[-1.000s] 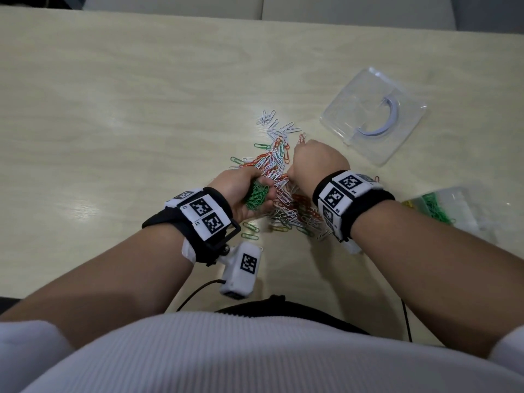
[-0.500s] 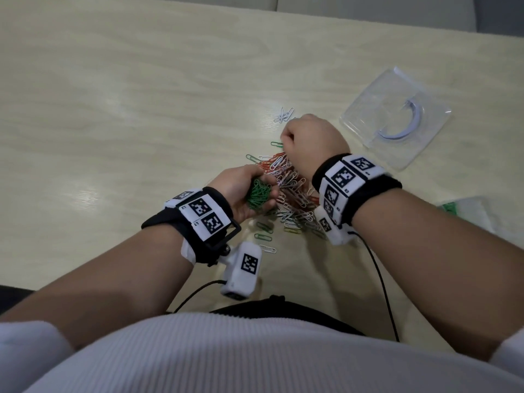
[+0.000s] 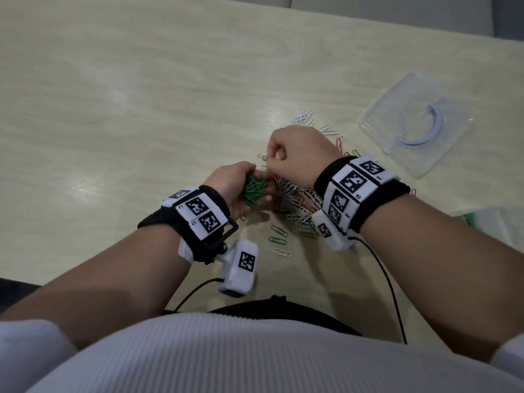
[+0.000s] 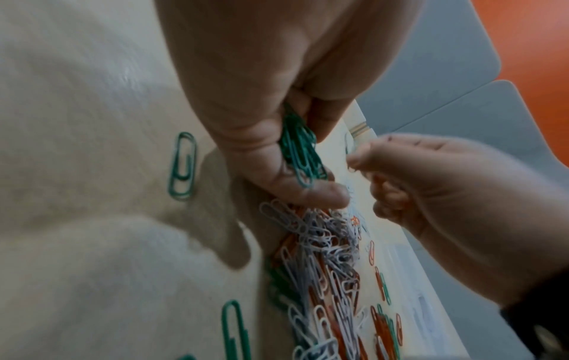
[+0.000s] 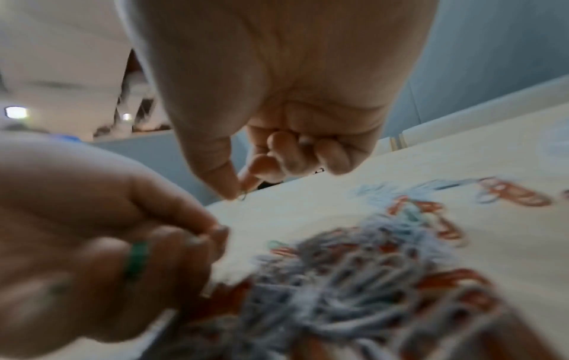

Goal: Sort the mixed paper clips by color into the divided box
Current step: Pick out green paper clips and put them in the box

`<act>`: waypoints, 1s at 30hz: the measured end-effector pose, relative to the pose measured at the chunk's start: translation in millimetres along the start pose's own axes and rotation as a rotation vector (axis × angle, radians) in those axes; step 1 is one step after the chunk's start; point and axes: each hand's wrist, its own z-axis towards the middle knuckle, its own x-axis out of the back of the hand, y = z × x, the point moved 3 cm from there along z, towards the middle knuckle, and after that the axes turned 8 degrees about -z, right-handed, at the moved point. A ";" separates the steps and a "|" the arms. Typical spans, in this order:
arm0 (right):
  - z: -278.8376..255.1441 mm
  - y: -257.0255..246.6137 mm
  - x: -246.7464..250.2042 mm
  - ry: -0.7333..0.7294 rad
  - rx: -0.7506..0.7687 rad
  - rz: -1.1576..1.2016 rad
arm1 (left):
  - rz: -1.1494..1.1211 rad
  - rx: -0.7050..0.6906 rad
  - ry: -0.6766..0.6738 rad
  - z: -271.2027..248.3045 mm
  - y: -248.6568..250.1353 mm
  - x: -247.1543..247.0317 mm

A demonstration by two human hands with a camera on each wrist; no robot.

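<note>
My left hand (image 3: 259, 181) grips a bunch of green paper clips (image 3: 252, 191) just left of the mixed pile (image 3: 295, 199) of white, orange and green clips. The left wrist view shows the green bunch (image 4: 300, 151) between thumb and fingers. Just beyond the left hand, my right hand (image 3: 269, 163) has its fingers curled. It pinches a single thin paper clip (image 5: 243, 196) between thumb and index finger, and that clip's colour is hard to tell. The divided box (image 3: 487, 222) lies at the right edge, blurred, with green clips in it.
A clear plastic lid (image 3: 414, 123) lies on the table at the far right. Loose green and white clips (image 3: 279, 239) lie near the table's front edge, and several white ones (image 3: 303, 116) lie beyond the pile. Camera cables trail off the front edge.
My right hand went from the far end of the pile to the left hand, with a clip pinched. The left hand kept its hold on the green bunch.
</note>
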 end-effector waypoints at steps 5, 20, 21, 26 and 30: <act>-6.2 -18.5 -5.9 -0.134 0.084 0.000 | -0.038 -0.011 0.016 1.3 3.1 5.5; 10.4 -9.2 -20.1 0.010 -0.064 -0.253 | 0.047 0.007 0.013 -1.6 1.2 13.5; 4.1 -12.4 -15.0 0.042 -0.049 -0.163 | 0.031 -0.012 0.023 -1.1 2.0 12.7; -26.6 -33.3 -7.2 -0.023 0.144 0.065 | 0.032 -0.071 0.056 -0.5 1.3 8.3; -28.9 7.7 -2.1 0.207 -0.093 0.072 | 0.042 -0.002 -0.033 -1.0 -5.6 -0.1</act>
